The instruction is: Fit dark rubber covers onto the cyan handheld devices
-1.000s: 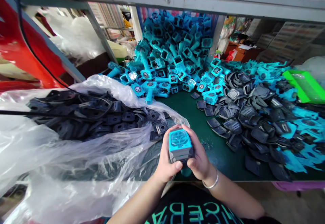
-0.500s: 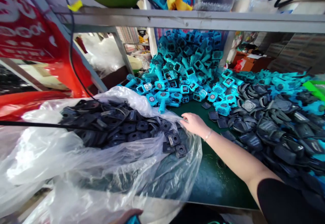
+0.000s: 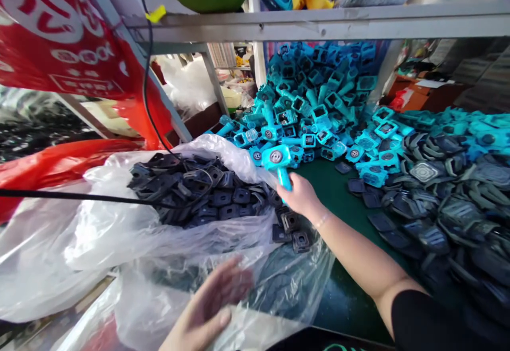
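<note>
The right hand (image 3: 302, 198) grips the handle of a cyan toy (image 3: 276, 156), which is at the front edge of the pile (image 3: 314, 91). The left hand (image 3: 209, 308) is open, fingers spread, over the bag (image 3: 119, 234). I think a careless pull may bring neighbouring toys sliding down.

Cyan handled part (image 3: 278, 159) stands head-up, its handle in the right hand (image 3: 299, 197).

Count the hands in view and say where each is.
2. The left hand is open over the plastic bag at the bottom edge; the right hand grips a cyan handled part near the bag's mouth.
</note>
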`<state>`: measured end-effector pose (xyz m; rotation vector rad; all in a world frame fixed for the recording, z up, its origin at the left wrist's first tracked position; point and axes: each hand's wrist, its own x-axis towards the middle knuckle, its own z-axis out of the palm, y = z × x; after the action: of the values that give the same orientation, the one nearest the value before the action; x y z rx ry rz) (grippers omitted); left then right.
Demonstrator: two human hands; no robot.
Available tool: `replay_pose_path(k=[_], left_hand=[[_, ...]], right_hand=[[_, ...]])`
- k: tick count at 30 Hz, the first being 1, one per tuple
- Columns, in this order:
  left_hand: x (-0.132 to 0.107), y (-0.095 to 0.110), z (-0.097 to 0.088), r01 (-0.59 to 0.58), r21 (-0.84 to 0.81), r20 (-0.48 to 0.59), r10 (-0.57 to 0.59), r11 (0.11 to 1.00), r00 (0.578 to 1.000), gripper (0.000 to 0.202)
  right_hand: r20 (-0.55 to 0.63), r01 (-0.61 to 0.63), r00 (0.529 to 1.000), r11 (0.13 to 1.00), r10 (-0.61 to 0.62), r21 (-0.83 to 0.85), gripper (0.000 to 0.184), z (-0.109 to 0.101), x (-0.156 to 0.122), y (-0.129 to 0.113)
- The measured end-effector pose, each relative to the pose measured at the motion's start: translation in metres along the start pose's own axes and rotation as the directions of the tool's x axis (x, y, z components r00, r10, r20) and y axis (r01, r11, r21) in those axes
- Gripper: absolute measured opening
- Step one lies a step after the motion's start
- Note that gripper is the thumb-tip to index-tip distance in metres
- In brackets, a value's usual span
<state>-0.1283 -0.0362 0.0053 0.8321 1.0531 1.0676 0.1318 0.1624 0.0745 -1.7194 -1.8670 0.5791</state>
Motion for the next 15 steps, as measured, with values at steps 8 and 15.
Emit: replay_pose_path(k=[8, 15], left_hand=[[0.103, 0.013, 0.149, 0.063, -0.512, -0.009, -0.079, 0.857, 0.997, 0.068], [0.089, -0.008, 0.15, 0.274, -0.483, 0.141, -0.234, 0.832, 0.962, 0.063]], right_hand=[[0.205, 0.346, 0.925, 0.931, -0.319, -0.113, 0.034, -0.043, -0.127, 0.05], [-0.155, -0.412, 0.911, 0.866, 0.383, -0.284, 0.008, -0.114, -0.106, 0.161]])
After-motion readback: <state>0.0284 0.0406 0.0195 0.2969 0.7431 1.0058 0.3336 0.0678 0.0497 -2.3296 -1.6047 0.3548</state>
